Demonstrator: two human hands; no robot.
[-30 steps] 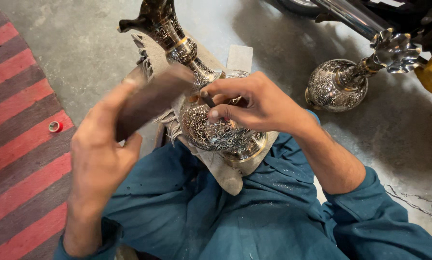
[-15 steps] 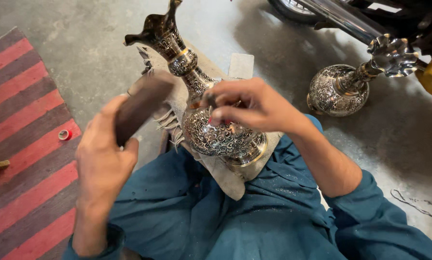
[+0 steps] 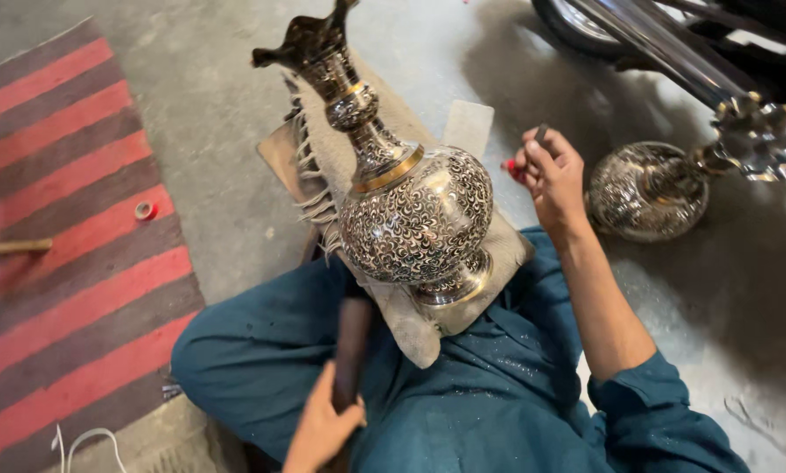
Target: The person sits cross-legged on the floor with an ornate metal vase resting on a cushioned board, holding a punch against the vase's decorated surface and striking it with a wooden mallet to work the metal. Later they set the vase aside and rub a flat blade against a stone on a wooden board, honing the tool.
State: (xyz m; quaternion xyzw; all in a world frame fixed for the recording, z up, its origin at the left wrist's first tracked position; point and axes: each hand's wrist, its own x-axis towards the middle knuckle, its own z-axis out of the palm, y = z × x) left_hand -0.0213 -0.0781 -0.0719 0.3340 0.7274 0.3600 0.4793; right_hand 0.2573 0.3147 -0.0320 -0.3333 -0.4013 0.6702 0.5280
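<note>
Gripping dark mallet [image 3: 353, 350]: left hand [image 3: 323, 429] | right hand [image 3: 549, 175] pinches small tool, beside vase [image 3: 410, 215]

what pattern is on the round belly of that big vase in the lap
Dense curling scrollwork, silver on dark, over the vase, with gold-coloured bands above and below. The head view shows it.

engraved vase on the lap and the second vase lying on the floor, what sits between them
In the head view, the right hand, raised and holding a small dark tool, sits between the engraved vase and the second vase.
</note>
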